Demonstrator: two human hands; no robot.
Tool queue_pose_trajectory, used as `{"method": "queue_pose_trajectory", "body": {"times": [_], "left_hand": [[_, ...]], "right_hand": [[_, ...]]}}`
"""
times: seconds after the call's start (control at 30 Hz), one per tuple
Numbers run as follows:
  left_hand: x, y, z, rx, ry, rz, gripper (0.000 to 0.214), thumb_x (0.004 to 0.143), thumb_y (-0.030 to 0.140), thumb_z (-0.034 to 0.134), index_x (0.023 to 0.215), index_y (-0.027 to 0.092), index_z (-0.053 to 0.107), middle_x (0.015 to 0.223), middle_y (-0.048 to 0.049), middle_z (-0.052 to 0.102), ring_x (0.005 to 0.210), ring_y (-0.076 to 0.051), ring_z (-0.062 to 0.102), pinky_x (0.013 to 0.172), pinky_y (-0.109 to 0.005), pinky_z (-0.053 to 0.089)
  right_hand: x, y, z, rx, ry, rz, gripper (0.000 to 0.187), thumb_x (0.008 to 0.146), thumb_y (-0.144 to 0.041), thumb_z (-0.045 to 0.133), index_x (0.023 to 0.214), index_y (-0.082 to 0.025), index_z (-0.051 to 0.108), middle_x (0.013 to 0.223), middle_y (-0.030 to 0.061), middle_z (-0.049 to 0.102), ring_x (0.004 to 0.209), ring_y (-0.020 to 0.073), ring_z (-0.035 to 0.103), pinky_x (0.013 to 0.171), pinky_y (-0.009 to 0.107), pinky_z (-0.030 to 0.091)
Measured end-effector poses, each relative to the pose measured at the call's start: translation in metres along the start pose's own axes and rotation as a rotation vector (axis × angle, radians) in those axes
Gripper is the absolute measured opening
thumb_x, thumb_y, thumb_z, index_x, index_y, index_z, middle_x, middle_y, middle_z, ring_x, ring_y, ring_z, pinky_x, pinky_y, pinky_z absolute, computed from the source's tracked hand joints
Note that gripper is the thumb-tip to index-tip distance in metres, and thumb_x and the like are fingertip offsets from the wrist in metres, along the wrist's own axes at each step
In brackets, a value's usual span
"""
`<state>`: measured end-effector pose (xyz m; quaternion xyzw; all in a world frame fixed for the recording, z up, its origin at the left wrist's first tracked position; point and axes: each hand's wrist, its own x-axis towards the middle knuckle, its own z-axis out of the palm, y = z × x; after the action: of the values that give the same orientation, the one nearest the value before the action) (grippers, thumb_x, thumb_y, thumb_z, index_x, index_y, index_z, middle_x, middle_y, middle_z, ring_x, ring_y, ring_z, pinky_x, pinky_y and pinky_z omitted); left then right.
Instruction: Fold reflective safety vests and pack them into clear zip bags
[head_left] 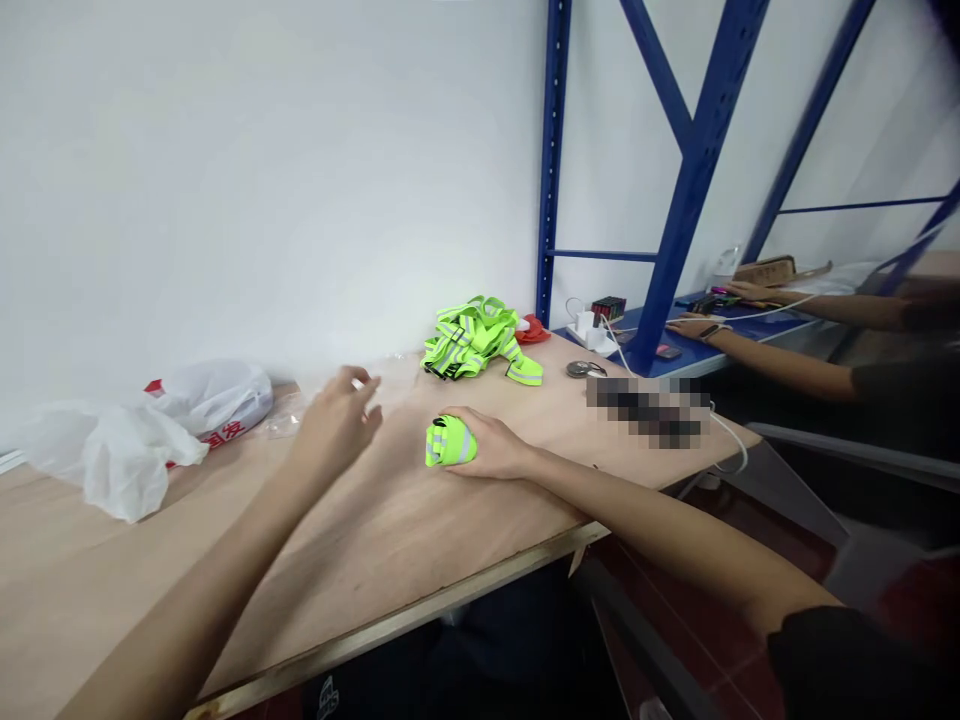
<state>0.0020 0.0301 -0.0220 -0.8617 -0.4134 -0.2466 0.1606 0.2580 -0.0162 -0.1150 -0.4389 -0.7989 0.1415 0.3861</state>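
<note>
My right hand [491, 445] is wrapped round a compact rolled bundle of neon-yellow reflective strap [450, 441], with grey bands and a bit of black showing. It holds the bundle at the middle of the wooden table [420, 540]. To its left, my left hand [341, 415] hovers over the table with fingers loosely bent and apart; nothing shows in it. Beyond my right hand lies a loose tangled heap of the same neon-yellow reflective straps [476, 340], one loop trailing to the right.
White plastic bags [142, 430] with red print lie at the left, beside clear film [285, 412]. A red item [532, 330] sits behind the heap. Blue rack posts [667, 240], a white charger [592, 332] and cables stand at right. Another person's arms [787, 365] reach over the neighbouring blue surface.
</note>
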Motion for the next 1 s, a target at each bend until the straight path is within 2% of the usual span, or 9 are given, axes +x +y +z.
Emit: {"method": "queue_pose_trajectory", "body": {"times": [0.13, 0.23, 0.33, 0.43, 0.53, 0.73, 0.87, 0.93, 1.0], "left_hand": [[-0.039, 0.034, 0.007, -0.250, -0.265, 0.047, 0.035, 0.092, 0.030, 0.050, 0.120, 0.019, 0.070, 0.115, -0.0129, 0.061, 0.079, -0.022, 0.067, 0.079, -0.037, 0.054], [-0.044, 0.026, 0.001, -0.507, -0.333, 0.023, 0.059, 0.092, 0.052, 0.057, 0.146, 0.026, 0.051, 0.116, -0.0090, 0.063, 0.080, -0.020, 0.067, 0.079, -0.034, 0.054], [-0.040, 0.004, -0.004, -0.512, -0.383, 0.001, 0.098, 0.079, 0.067, 0.068, 0.159, 0.027, 0.027, 0.140, -0.0122, 0.056, 0.113, -0.030, 0.063, 0.094, -0.040, 0.051], [-0.032, -0.008, 0.009, -0.429, -0.538, 0.075, 0.125, 0.062, 0.070, 0.080, 0.161, 0.026, 0.017, 0.161, -0.0148, 0.032, 0.145, -0.039, 0.033, 0.117, -0.052, 0.028], [-0.026, -0.004, 0.036, -0.404, -0.659, 0.117, 0.135, 0.058, 0.071, 0.081, 0.162, 0.025, 0.009, 0.165, -0.0164, 0.022, 0.151, -0.043, 0.018, 0.120, -0.062, 0.009], [-0.027, 0.003, 0.069, -0.520, -0.651, 0.149, 0.131, 0.061, 0.071, 0.079, 0.162, 0.026, 0.007, 0.158, -0.0176, 0.038, 0.145, -0.041, 0.035, 0.120, -0.063, 0.007], [-0.029, -0.014, 0.054, -0.552, -0.588, 0.105, 0.130, 0.059, 0.069, 0.083, 0.161, 0.028, 0.014, 0.161, -0.0153, 0.034, 0.148, -0.040, 0.029, 0.121, -0.061, 0.009], [-0.031, -0.033, 0.039, -0.566, -0.549, 0.046, 0.117, 0.063, 0.066, 0.081, 0.158, 0.028, 0.026, 0.161, -0.0131, 0.035, 0.148, -0.038, 0.031, 0.121, -0.055, 0.019], [-0.033, -0.054, 0.025, -0.550, -0.498, -0.077, 0.089, 0.073, 0.065, 0.074, 0.148, 0.026, 0.046, 0.154, -0.0120, 0.046, 0.139, -0.035, 0.046, 0.114, -0.047, 0.037]], "right_hand": [[-0.001, -0.004, 0.006, -0.010, -0.025, -0.022, 0.076, 0.070, -0.037, 0.079, 0.138, -0.023, 0.049, 0.131, 0.0096, 0.063, 0.116, 0.0271, 0.062, 0.097, 0.039, 0.049], [0.002, -0.003, 0.010, -0.007, -0.016, 0.037, 0.074, 0.071, -0.039, 0.078, 0.137, -0.023, 0.049, 0.128, 0.0094, 0.065, 0.111, 0.0271, 0.064, 0.091, 0.039, 0.051], [0.005, -0.002, 0.011, 0.008, -0.008, 0.062, 0.071, 0.070, -0.040, 0.079, 0.134, -0.024, 0.052, 0.126, 0.0084, 0.066, 0.110, 0.0269, 0.064, 0.091, 0.039, 0.051], [0.006, -0.003, 0.010, 0.049, -0.014, 0.064, 0.072, 0.068, -0.038, 0.080, 0.134, -0.023, 0.053, 0.125, 0.0080, 0.066, 0.110, 0.0263, 0.064, 0.092, 0.039, 0.051], [0.006, -0.004, 0.010, 0.100, -0.006, 0.063, 0.073, 0.068, -0.036, 0.080, 0.134, -0.022, 0.053, 0.124, 0.0077, 0.066, 0.110, 0.0256, 0.064, 0.093, 0.038, 0.051], [0.008, -0.006, 0.004, 0.138, -0.102, 0.040, 0.071, 0.068, -0.030, 0.079, 0.134, -0.023, 0.054, 0.127, 0.0069, 0.066, 0.112, 0.0258, 0.063, 0.095, 0.039, 0.050], [0.013, -0.006, -0.012, 0.172, -0.262, 0.014, 0.076, 0.066, -0.027, 0.080, 0.138, -0.024, 0.055, 0.133, 0.0063, 0.064, 0.117, 0.0271, 0.061, 0.101, 0.041, 0.048], [0.018, -0.008, -0.023, 0.217, -0.410, -0.003, 0.076, 0.064, -0.025, 0.081, 0.137, -0.026, 0.058, 0.133, 0.0042, 0.064, 0.120, 0.0275, 0.060, 0.104, 0.041, 0.047], [0.024, -0.011, -0.031, 0.285, -0.578, -0.013, 0.073, 0.064, -0.024, 0.081, 0.135, -0.028, 0.062, 0.131, 0.0020, 0.066, 0.120, 0.0274, 0.060, 0.102, 0.040, 0.049]]}}
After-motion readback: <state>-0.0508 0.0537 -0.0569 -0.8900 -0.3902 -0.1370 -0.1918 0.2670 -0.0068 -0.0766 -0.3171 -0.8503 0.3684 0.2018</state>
